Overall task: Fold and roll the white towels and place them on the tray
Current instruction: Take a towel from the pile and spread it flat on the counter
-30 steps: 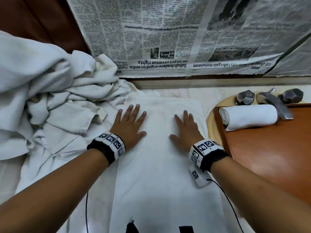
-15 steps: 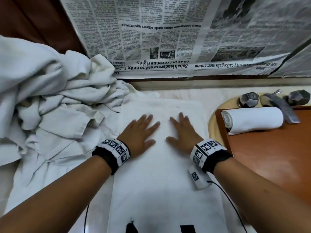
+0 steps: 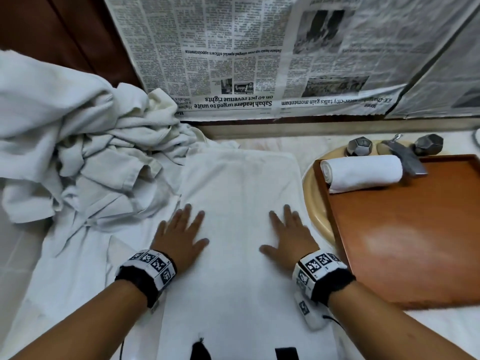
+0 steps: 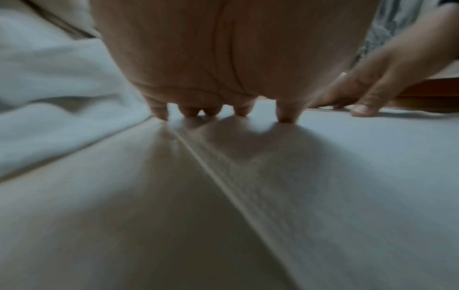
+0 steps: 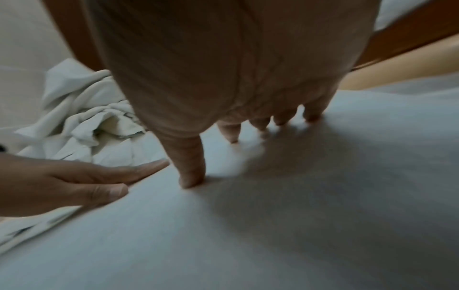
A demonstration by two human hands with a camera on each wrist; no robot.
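Nearest: both wrists carry black bands with white blocks of printed square marker patterns. Left hand lies flat, palm down, fingers straight and spread, on the left part of the folded white towel; right hand likewise flat and spread on its right part. Neither grips anything; wrist views show fingertips pressing into the cloth.

The towel is a long strip running away from the person, lying on the counter between the pile and the tray.

Left: heap of crumpled white towels, touching the strip's far left corner.

Right: wooden tray over a cream basin. One rolled towel lies at the tray's far edge, against the metal tap.

Far: newspaper hung upside down; headlines read "Sabah leaders urged to unite on 40 pct revenue rights" and "talks gain momentum".
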